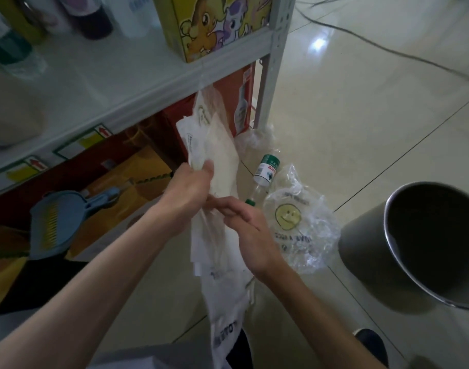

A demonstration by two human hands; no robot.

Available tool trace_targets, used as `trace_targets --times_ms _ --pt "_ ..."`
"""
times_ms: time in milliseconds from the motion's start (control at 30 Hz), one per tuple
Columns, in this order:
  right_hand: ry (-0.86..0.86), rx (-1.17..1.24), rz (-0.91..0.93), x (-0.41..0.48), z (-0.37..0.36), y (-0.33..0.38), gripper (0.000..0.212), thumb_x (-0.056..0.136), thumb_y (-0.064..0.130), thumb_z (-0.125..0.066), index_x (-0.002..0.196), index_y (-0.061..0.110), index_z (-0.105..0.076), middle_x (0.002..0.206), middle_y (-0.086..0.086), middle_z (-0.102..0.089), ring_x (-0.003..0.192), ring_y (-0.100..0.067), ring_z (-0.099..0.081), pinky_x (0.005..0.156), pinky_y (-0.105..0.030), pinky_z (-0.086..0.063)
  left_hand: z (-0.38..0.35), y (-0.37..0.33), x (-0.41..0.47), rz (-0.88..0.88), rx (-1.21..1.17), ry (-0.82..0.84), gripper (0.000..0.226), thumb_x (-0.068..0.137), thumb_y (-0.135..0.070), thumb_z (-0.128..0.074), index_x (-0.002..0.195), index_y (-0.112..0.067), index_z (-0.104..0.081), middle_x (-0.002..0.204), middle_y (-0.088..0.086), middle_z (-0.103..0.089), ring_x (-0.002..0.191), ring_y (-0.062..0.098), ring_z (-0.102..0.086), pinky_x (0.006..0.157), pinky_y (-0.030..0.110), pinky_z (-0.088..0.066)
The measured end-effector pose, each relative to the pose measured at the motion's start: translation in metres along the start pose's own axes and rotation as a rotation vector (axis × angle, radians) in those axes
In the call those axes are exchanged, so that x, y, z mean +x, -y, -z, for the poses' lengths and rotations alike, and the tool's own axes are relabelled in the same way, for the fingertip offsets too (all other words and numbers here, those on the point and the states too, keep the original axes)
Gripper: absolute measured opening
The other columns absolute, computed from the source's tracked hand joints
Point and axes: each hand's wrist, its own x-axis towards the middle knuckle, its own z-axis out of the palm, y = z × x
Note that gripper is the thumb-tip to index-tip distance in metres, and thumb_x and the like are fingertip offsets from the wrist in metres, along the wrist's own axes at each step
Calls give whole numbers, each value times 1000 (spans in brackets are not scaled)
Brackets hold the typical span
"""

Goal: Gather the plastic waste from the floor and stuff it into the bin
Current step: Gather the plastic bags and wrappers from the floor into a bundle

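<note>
I have both hands on a bundle of white plastic bags [214, 155], held upright in front of me. My left hand [186, 194] is clenched around the bundle's middle, thumb pressed against the sheet, so the upper part stands up in front of the shelf [137, 83] while the lower tail hangs down past my wrists toward my lap. My right hand [244, 227] sits just below and to the right of the left one, fingers curled onto the same plastic; I judge it is gathering the loose lower layers so the bundle compacts before it goes in. The bags look thin, milky and limp, with faint grey print, and they crease easily.

More waste lies on the floor just beyond my right hand: a clear plastic bottle [262, 177] with a green cap and a green-and-white label, lying on its side, and touching it a crumpled clear bag [300, 225] printed with a yellow smiley face. Another scrunched clear bag [257, 139] sits farther out, against the shelf leg.

The grey bin [366, 243] stands to the right of my right hand, near the smiley bag, its mouth open and its inside dark. I judge the task is early: the bundle is in hand, the floor pieces not yet collected.
</note>
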Motion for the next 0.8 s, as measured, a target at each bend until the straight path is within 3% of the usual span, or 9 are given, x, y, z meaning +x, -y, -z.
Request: trace_targets --times_ms 67,133,267,367,467,533,633,733,800 --pt "-54 238 -83 8 4 -3 34 89 -13 -37 98 -7 -69 111 -23 -73 111 -27 -69 104 -34 -50 2 7 1 -43 117 -4 62 77 -21 -40 137 -19 -53 127 8 -65 111 33 -65 92 53 -56" --pt "-208 331 -153 31 20 -10 34 86 -15 -35 84 -6 -68 95 -27 -74 96 -37 -73 95 -41 -56 7 7 -5 -29 185 -7 64 73 -15 -36 133 -23 -56 128 7 -65 110 32 -64 91 51 -57" --pt "-532 -169 -206 112 55 -54 33 80 -10 -43 86 8 -70 101 -17 -74 99 -37 -69 91 -41 -57 13 3 -21 4 248 -29 58 84 -7 -37 138 -21 -54 131 5 -63 112 30 -61 95 47 -54" --pt "-374 -605 -247 177 64 -83 43 86 -1 -46 124 13 -60 131 -7 -62 113 -25 -59 87 -24 -48 14 21 -15 55 280 -60 62 76 -15 -39 135 -25 -52 124 4 -66 106 28 -66 90 48 -57" --pt "-226 -860 -190 234 67 -103 66 85 -1 -54 147 13 -36 149 -12 -43 133 -34 -47 102 -38 -44 11 34 -6 97 261 -92 39 83 -11 -42 116 -29 -50 107 0 -63 90 18 -63 78 41 -56" --pt "-59 -1062 -148 262 66 -123 86 81 2 -60 154 16 -17 154 -15 -31 135 -42 -41 104 -44 -42 8 40 2 97 246 -125 36 92 -4 -43 99 -40 -45 95 -9 -57 80 6 -55 67 25 -47" --pt "50 -1233 -249 279 76 -152 98 84 9 -62 157 19 3 150 -23 -36 131 -46 -44 103 -48 -45 6 35 13 114 336 -187 31 97 -7 -46 93 -38 -45 89 -15 -50 75 0 -50 58 14 -32" --pt "46 -1396 -305 267 87 -166 63 89 9 -59 145 3 -31 139 -26 -46 126 -42 -48 100 -47 -45 4 41 19 -77 427 -249 44 94 -5 -47 134 -23 -46 102 0 -53 104 32 -64 75 30 -44" --pt "12 -1360 -317 253 91 -167 35 91 4 -53 125 -1 -52 129 -24 -54 119 -40 -54 94 -43 -48 -2 28 10 28 343 -157 54 95 -6 -43 141 -34 -44 118 -3 -58 118 26 -59 95 36 -47"
